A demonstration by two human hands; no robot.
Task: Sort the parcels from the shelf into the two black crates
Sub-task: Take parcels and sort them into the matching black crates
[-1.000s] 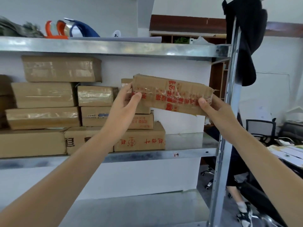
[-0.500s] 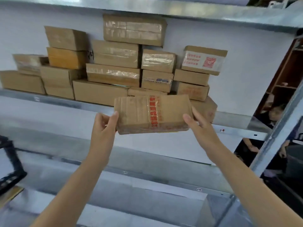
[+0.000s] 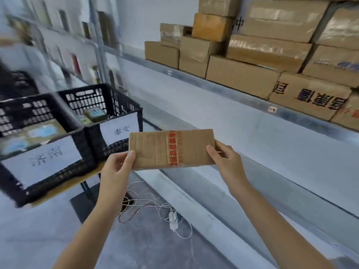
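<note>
I hold a flat brown cardboard parcel with a band of red-printed tape across it, level in front of me. My left hand grips its left end and my right hand grips its right end. Two black crates sit to the left on a low stand: the nearer crate and the farther crate each carry a white paper label and hold some parcels. The parcel hangs just right of the farther crate. Several stacked cardboard parcels remain on the metal shelf at the upper right.
A tangle of thin white cord lies on the grey floor below my hands. The lower shelf board runs along the right. Blurred shelving with other goods stands at the back left.
My view has swung left and down from the shelf to the crates. Both hands have carried the parcel down and away from the shelf, to beside the farther crate.
</note>
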